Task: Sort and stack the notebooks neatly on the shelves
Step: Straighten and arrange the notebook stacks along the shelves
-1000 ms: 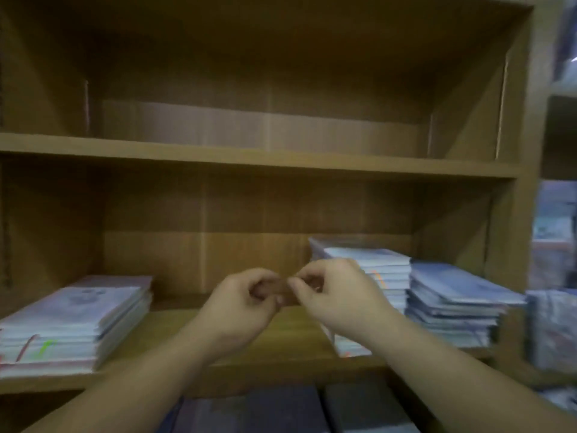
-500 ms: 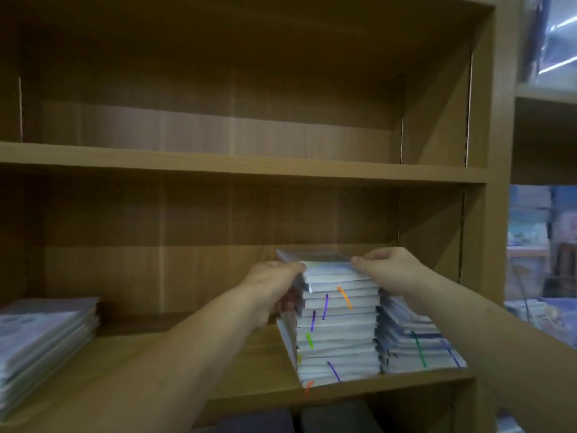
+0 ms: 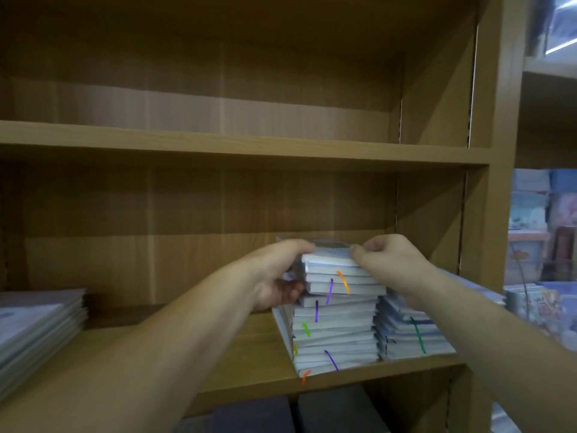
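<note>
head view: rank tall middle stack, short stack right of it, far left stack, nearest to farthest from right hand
1. tall middle stack, gripped at its top by the right hand
2. short stack, just below the hand, right end
3. far left stack, left end

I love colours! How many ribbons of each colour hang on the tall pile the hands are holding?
Orange ribbons: 2
Purple ribbons: 3
Green ribbons: 1
Yellow ribbons: 1
Total on the tall pile: 7
</note>
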The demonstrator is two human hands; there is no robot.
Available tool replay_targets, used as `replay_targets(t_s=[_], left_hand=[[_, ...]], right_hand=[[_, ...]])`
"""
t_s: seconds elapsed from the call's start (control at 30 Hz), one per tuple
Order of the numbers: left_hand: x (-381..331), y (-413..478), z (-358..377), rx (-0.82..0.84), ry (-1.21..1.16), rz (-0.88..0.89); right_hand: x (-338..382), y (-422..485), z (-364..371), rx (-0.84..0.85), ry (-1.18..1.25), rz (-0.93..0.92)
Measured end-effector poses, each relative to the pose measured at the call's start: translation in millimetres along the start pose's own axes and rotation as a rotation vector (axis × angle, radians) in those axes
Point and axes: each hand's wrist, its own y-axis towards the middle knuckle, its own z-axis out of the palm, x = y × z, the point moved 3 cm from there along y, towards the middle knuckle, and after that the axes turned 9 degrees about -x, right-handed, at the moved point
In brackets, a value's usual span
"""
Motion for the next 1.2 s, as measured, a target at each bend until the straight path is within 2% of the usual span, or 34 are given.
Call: replay_targets(t_s=[0.13,0.4,0.5,0.6,0.67,0.77,0.9,1.03,1.1,1.2], left_hand=[[2.1,-2.1,2.7,0.014,0.060,0.058],[3.4,-31.1,-20.9,-0.046,-0.401,0.112],[15.4,-58.7,-57.4,-0.035,-0.442,0.236],[35.4,-90.1,-107.5,-0.057,-0.372,0.313],[54.0,-106.2,-139.7,-0.088,-0.315,0.305],[82.2,-126.1,-180.7,-0.149,-0.182,0.334],[105.2,-121.5,-220.7,-0.261,0.022,0.379],[108.0,-100.5,-227.1,-0.221,0.237,0.453],[112.0,-94.1,-222.6,-0.204,0.332,0.437],[126.5,-81.5,-220.5,-0.225,0.358,0.429]], right_hand=[[0.1,-8.8,-6.4,-0.054,0.023,-0.027],[33.6,-49.9,-18.3,-0.073,0.264,-0.023],[49.8,-69.4,-9.8,0.120,0.251,0.058],[63.5,-94.9,25.0,0.375,0.367,0.175],[70.3,-112.8,57.4,0.480,0.486,0.207],[70.5,-132.7,111.7,0.581,0.486,0.151],[70.7,-148.9,162.3,0.569,0.437,0.065],[82.4,-156.5,185.4,0.535,0.396,-0.130],[79.1,-156.7,192.0,0.521,0.345,-0.168],[69.4,-156.4,201.0,0.487,0.265,-0.244]])
